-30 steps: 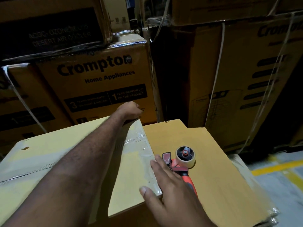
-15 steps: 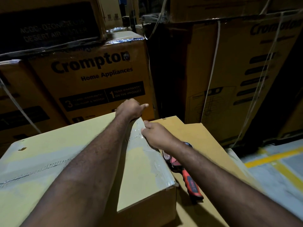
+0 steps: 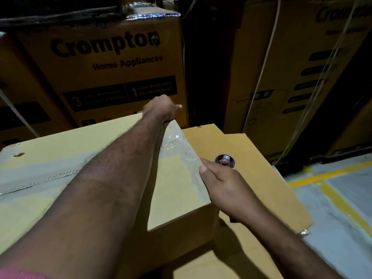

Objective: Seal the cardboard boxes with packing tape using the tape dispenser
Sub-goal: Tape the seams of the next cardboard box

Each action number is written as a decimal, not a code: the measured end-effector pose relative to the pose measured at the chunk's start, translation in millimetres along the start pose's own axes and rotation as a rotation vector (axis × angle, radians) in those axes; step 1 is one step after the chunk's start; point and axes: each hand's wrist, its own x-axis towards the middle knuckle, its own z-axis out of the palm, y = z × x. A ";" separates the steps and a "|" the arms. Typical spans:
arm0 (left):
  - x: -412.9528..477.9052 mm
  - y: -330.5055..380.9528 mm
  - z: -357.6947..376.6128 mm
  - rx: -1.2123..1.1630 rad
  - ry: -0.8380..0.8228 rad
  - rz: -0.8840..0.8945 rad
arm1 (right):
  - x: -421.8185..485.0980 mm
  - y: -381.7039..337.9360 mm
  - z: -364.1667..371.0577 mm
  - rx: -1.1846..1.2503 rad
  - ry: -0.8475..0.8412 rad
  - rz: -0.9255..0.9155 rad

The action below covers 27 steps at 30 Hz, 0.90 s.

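A pale cardboard box (image 3: pixel 60 150) stands in front of me, with a strip of clear packing tape (image 3: pixel 181 146) running along the right edge of its top. My left hand (image 3: pixel 159 109) reaches across the top and grips the far right corner, fingers curled over the far edge. My right hand (image 3: pixel 223 184) lies along the taped right edge, thumb on top and fingers flat against the side. The red tape dispenser (image 3: pixel 225 160) lies on lower cardboard just beyond my right hand, which hides all but its roll.
The box sits on a lower brown cardboard surface (image 3: pixel 257 158) that extends to the right. Stacked Crompton cartons (image 3: pixel 112 63) with white straps stand close behind, and a tall carton (image 3: pixel 291 77) at right. Grey floor with a yellow line (image 3: pixel 330 174) lies far right.
My right hand slid from the far corner back toward me along the taped edge and now covers most of the dispenser. My left hand stays on the far corner.
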 end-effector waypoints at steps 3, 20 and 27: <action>1.5 -4.9 -1.3 -0.012 0.005 -0.014 | -26.4 3.3 2.9 0.020 0.001 -0.054; -1.2 -2.8 0.3 0.076 -0.001 0.002 | -49.6 35.9 25.5 0.262 0.409 -0.152; -3.3 -2.2 0.3 0.092 -0.045 -0.076 | -17.8 46.0 -16.4 0.459 -0.056 -0.003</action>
